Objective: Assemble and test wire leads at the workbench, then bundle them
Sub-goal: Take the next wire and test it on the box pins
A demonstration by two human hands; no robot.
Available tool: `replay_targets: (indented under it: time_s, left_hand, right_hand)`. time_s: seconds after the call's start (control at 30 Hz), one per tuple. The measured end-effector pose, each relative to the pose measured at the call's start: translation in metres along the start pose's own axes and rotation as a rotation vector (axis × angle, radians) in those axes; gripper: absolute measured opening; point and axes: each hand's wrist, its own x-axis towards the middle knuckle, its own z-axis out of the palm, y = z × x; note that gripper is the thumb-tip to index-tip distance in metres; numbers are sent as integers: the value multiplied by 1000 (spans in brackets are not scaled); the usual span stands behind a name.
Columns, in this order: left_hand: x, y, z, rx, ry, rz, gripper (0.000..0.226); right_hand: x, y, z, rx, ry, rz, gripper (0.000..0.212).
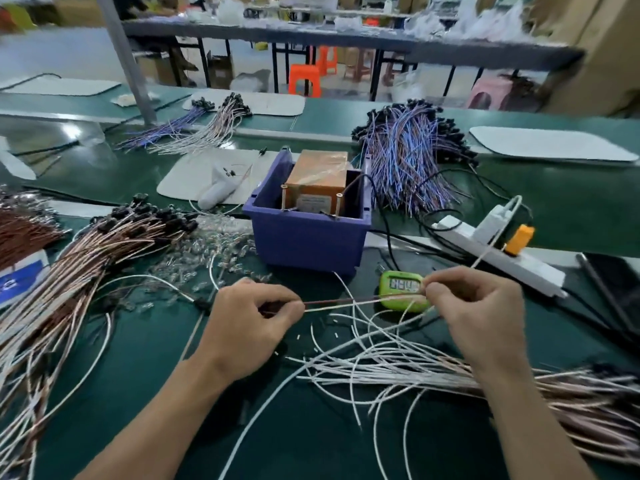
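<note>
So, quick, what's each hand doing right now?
Left hand: pinching a thin white-and-brown wire lead.
Right hand: pinching the same lead's other end.

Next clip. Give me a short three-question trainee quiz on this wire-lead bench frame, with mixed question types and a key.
1. True or false: the left hand holds nothing.
2. What sits inside the purple bin? A) orange box B) power strip C) bundle of blue leads
3. Fill in: the wire lead is stretched between both hands, and the green device lies just beyond the ___ hand.
Key: 1 false, it pinches the wire lead; 2 A; 3 right hand.
</note>
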Motion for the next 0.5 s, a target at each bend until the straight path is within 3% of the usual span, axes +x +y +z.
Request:
replay_targets:
  time_s: [0.1, 0.17, 0.23, 0.37, 0.43, 0.5]
  left_hand:
    - [-3, 10, 5, 34, 33, 99, 5]
    - [-6, 16, 10, 63, 36, 183, 9]
    - [-10, 21, 17, 74, 40, 250, 19]
    - [-12, 27, 26, 67, 52, 318, 19]
    - [-11, 26, 26, 69, 68, 319, 18]
    - [-10, 24, 24, 80, 112, 279, 21]
  right_hand:
    - [-14, -13, 6, -364, 219, -237, 27]
    - [-25, -20, 15, -364, 264, -416, 25]
    - [-37, -26, 27, -261, 136, -518, 28]
    - [-62, -37, 52, -137, -373, -421, 52]
    - [-63, -35, 57, -130, -435, -379, 49]
    - [-57, -32, 57, -131, -375, -355, 34]
